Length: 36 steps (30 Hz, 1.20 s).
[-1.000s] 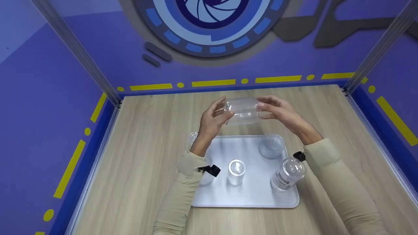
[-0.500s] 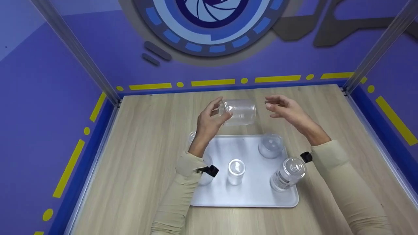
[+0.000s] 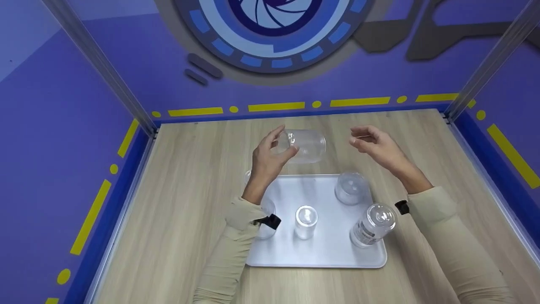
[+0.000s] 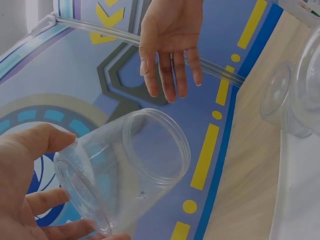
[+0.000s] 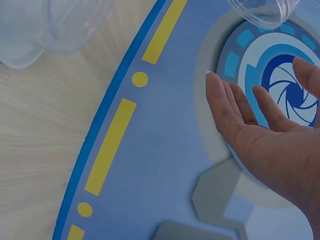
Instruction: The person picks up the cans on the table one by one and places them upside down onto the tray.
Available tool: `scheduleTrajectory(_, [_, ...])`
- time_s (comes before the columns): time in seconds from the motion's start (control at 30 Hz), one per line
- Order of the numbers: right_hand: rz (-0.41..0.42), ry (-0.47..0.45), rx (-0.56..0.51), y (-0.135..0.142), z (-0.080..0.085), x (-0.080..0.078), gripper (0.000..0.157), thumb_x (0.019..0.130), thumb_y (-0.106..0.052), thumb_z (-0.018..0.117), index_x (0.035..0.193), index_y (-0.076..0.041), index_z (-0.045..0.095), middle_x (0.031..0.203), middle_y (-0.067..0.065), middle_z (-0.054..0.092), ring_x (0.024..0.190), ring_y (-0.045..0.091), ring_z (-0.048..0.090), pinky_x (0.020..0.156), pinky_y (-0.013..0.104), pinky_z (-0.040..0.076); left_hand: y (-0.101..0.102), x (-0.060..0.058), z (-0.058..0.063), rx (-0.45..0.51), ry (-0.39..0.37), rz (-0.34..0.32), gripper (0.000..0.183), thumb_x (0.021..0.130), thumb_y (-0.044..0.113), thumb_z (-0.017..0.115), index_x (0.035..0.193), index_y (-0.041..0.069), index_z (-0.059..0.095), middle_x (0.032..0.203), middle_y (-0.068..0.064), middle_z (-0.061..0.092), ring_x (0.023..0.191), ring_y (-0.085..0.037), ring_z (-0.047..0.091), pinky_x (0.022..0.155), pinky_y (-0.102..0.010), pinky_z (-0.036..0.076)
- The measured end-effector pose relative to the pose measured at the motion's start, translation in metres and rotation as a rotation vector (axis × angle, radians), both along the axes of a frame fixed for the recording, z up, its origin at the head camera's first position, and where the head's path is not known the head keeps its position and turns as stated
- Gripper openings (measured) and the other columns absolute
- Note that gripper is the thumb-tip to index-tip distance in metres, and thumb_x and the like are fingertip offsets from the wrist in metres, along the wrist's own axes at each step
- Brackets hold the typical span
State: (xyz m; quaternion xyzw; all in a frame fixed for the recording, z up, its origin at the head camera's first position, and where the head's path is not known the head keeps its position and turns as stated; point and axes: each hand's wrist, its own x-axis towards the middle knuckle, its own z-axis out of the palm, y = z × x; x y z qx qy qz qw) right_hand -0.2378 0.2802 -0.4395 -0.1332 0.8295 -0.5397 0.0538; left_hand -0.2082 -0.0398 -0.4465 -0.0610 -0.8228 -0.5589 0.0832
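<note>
My left hand (image 3: 266,159) grips a clear plastic jar (image 3: 311,147) by its base end, thumb on one side and fingers on the other. The jar lies on its side in the air beyond the tray, its threaded mouth pointing right, and the left wrist view shows no lid on it. To the right, apart from the jar, my right hand (image 3: 382,148) hovers with relaxed fingers and an empty palm. In the right wrist view the jar's rim (image 5: 265,15) shows at the top, away from the right hand (image 5: 270,132).
A white tray (image 3: 320,258) sits on the wooden table. On it stand a small clear jar (image 3: 305,223), a labelled clear jar (image 3: 372,227) at right and a round clear jar (image 3: 351,189) behind. My left forearm partly hides more clear containers. Blue panels (image 3: 295,90) enclose the table.
My right hand has let go of the jar's mouth end and moved off to the right. The left hand keeps hold of the jar and has shifted slightly left.
</note>
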Motion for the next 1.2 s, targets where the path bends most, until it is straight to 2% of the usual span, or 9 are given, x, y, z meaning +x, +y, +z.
scheduleTrajectory(0.17, [-0.039,0.023,0.027,0.003,-0.004,0.002,0.054,0.107,-0.031,0.067,0.147,0.003,0.055,0.142,0.019,0.060,0.122,0.023,0.061,0.091,0.017,0.052,-0.001,0.001,-0.002,-0.009,0.019,0.006,0.068,0.091,0.036,0.080,0.154,0.020,0.058,0.154,-0.005,0.056,0.134,-0.031,0.056,0.103,-0.048,0.052])
scheduleTrajectory(0.3, [-0.065,0.042,0.070,0.006,-0.006,0.004,0.055,0.106,-0.033,0.067,0.147,0.002,0.056,0.144,0.020,0.060,0.129,0.031,0.058,0.093,0.018,0.050,-0.001,0.000,-0.002,-0.034,0.043,0.024,0.068,0.089,0.036,0.081,0.152,0.020,0.060,0.153,-0.006,0.056,0.136,-0.034,0.055,0.107,-0.050,0.048])
scheduleTrajectory(0.5, [-0.077,0.071,0.143,0.012,-0.011,0.008,0.056,0.106,-0.034,0.067,0.149,0.001,0.055,0.148,0.022,0.056,0.136,0.038,0.054,0.107,0.049,0.048,0.001,-0.001,-0.004,-0.115,0.090,0.052,0.068,0.088,0.035,0.082,0.150,0.018,0.062,0.151,-0.007,0.059,0.141,-0.028,0.053,0.114,-0.050,0.043])
scheduleTrajectory(0.6, [-0.065,0.103,0.183,0.014,-0.014,0.010,0.056,0.106,-0.031,0.068,0.148,0.003,0.054,0.149,0.023,0.054,0.136,0.041,0.052,0.108,0.057,0.046,0.002,-0.001,-0.004,-0.148,0.104,0.056,0.068,0.087,0.035,0.082,0.150,0.017,0.063,0.150,-0.006,0.060,0.141,-0.026,0.052,0.115,-0.049,0.042])
scheduleTrajectory(0.77, [-0.044,0.162,0.242,0.015,-0.019,0.012,0.054,0.105,-0.023,0.069,0.147,0.006,0.053,0.148,0.026,0.051,0.137,0.045,0.049,0.107,0.061,0.046,0.003,0.000,-0.003,-0.160,0.104,0.052,0.066,0.087,0.035,0.082,0.148,0.019,0.064,0.150,-0.004,0.061,0.141,-0.025,0.053,0.116,-0.044,0.041])
scheduleTrajectory(1.0, [-0.043,0.220,0.316,0.017,-0.024,0.014,0.044,0.101,-0.003,0.065,0.142,0.011,0.055,0.141,0.032,0.053,0.130,0.049,0.051,0.103,0.065,0.047,0.003,0.000,-0.003,-0.205,0.111,0.060,0.066,0.086,0.037,0.081,0.147,0.018,0.066,0.149,-0.006,0.062,0.139,-0.028,0.054,0.114,-0.047,0.043])
scheduleTrajectory(1.2, [-0.046,0.211,0.403,0.021,-0.031,0.015,0.045,0.101,-0.004,0.065,0.142,0.011,0.055,0.141,0.034,0.053,0.129,0.052,0.052,0.105,0.067,0.045,0.004,0.002,-0.003,-0.244,0.108,0.064,0.065,0.086,0.036,0.081,0.146,0.018,0.066,0.149,-0.007,0.061,0.139,-0.030,0.054,0.114,-0.047,0.043])
